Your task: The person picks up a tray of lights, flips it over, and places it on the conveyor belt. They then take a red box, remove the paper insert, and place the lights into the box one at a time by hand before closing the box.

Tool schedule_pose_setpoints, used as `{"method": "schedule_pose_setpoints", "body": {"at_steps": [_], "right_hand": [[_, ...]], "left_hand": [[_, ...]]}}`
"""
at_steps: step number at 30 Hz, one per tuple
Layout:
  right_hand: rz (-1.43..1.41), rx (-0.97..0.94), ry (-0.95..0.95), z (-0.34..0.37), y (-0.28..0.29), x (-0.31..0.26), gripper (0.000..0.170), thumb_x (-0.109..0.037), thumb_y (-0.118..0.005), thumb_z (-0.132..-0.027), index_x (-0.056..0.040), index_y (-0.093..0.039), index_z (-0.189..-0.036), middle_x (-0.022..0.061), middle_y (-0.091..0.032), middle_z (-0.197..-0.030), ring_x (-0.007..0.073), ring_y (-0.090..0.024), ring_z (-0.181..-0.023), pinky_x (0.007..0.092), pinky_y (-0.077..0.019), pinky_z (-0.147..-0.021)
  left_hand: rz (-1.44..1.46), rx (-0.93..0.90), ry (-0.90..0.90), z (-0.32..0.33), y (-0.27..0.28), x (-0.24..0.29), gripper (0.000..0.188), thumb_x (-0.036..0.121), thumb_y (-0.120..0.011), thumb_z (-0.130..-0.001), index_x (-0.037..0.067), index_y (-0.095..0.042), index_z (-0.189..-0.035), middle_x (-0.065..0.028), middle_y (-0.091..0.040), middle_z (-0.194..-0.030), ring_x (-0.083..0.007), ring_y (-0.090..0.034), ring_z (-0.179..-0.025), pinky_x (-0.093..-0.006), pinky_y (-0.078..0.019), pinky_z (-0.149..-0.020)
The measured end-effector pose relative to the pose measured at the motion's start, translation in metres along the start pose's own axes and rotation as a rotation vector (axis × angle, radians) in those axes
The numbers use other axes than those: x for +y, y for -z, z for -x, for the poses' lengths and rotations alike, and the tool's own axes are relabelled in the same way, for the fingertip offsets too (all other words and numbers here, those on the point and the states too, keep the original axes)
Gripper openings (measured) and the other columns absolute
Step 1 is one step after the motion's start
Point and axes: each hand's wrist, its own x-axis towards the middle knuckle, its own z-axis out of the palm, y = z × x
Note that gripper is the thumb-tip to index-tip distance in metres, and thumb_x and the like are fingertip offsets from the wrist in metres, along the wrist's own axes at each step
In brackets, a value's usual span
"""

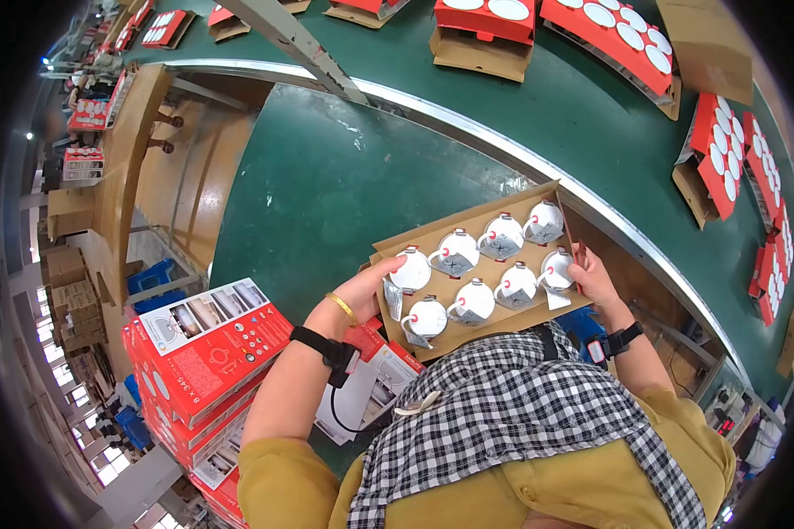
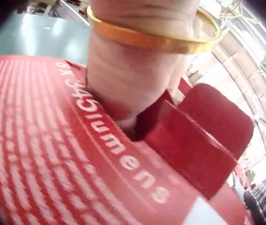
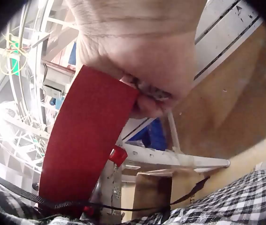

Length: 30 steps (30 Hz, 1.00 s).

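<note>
Plainly, both hands are closed about one carton: the left hand [image 1: 366,286] grips its left end, thumb laid over the edge, and the right hand [image 1: 598,280] has thumb and bent fingers on the right end, beside a red flap [image 3: 86,136]. A gold bangle [image 2: 156,41] circles the left wrist. At the left hand, a blurred red printed face [image 2: 76,159] reads "8 x 345lumens" in white; the finer lines cannot be made out.

The brown-lined carton [image 1: 441,286] is in front of the person's checked apron [image 1: 503,397], over the near edge of a green table [image 1: 318,176]. Its uncovered side faces up; its long axis runs from hand to hand, the right end angled farther from the body. Inside stand two rows of four white downlights [image 1: 505,236], with cables, red connectors and silver labels too small to read.

Left of the left forearm rises a stack of red boxes [image 1: 207,361], the top one printed "8 x 345" beside icons and a strip of room photographs. Another printed box [image 1: 384,383] lies partly under that forearm. Beyond a metal rail [image 1: 512,154], red cartons [image 1: 613,35] showing white discs are spread along a second green surface [image 1: 582,115].
</note>
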Motion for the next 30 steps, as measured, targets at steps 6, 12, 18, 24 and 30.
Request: {"method": "schedule_pose_setpoints", "body": {"at_steps": [6, 12, 18, 24, 30], "right_hand": [[0.002, -0.007, -0.02, -0.001, -0.004, 0.002, 0.058, -0.029, -0.074, -0.082, 0.0, -0.052, -0.127, 0.0053, -0.061, -0.116, 0.0133, -0.057, -0.107, 0.029, -0.0442, -0.098], [-0.011, -0.001, 0.014, 0.003, -0.005, -0.001, 0.062, -0.028, -0.075, -0.082, 0.0014, -0.049, -0.13, 0.0062, -0.06, -0.118, 0.0135, -0.056, -0.109, 0.0293, -0.044, -0.098], [-0.052, -0.02, -0.003, -0.001, -0.002, 0.009, 0.061, -0.025, -0.074, -0.082, 0.0008, -0.048, -0.131, 0.0059, -0.059, -0.118, 0.0133, -0.056, -0.109, 0.0293, -0.0439, -0.099], [-0.031, 0.004, -0.037, 0.002, -0.003, 0.007, 0.062, -0.026, -0.075, -0.081, 0.0002, -0.048, -0.131, 0.0051, -0.057, -0.119, 0.0131, -0.056, -0.11, 0.0291, -0.0438, -0.099], [-0.071, -0.045, 0.021, -0.001, -0.001, 0.006, 0.068, -0.028, -0.078, -0.079, 0.0002, -0.047, -0.132, 0.0052, -0.056, -0.122, 0.0138, -0.054, -0.113, 0.0299, -0.0428, -0.102]], "left_hand": [[-0.122, 0.153, 0.019, -0.013, 0.003, -0.004, 0.049, 0.039, -0.054, -0.098, 0.006, -0.054, -0.134, -0.0071, -0.063, -0.126, -0.0181, -0.061, -0.11, -0.036, -0.05, -0.095], [-0.094, 0.1, 0.02, -0.001, -0.008, 0.005, 0.048, 0.038, -0.053, -0.099, 0.008, -0.052, -0.136, -0.0073, -0.062, -0.126, -0.0188, -0.061, -0.109, -0.0374, -0.051, -0.094], [-0.006, 0.048, -0.023, 0.001, -0.007, 0.004, 0.05, 0.037, -0.058, -0.097, 0.009, -0.052, -0.137, -0.0069, -0.061, -0.13, -0.02, -0.059, -0.115, -0.0379, -0.0476, -0.099], [0.001, -0.017, 0.013, -0.001, -0.001, 0.002, 0.049, 0.034, -0.056, -0.097, 0.009, -0.049, -0.139, -0.0072, -0.06, -0.131, -0.022, -0.059, -0.116, -0.0402, -0.0468, -0.101], [0.028, 0.009, 0.033, 0.007, -0.006, 0.004, 0.046, 0.032, -0.056, -0.098, 0.009, -0.05, -0.138, -0.0074, -0.06, -0.132, -0.0211, -0.057, -0.12, -0.0403, -0.0441, -0.104]]}}
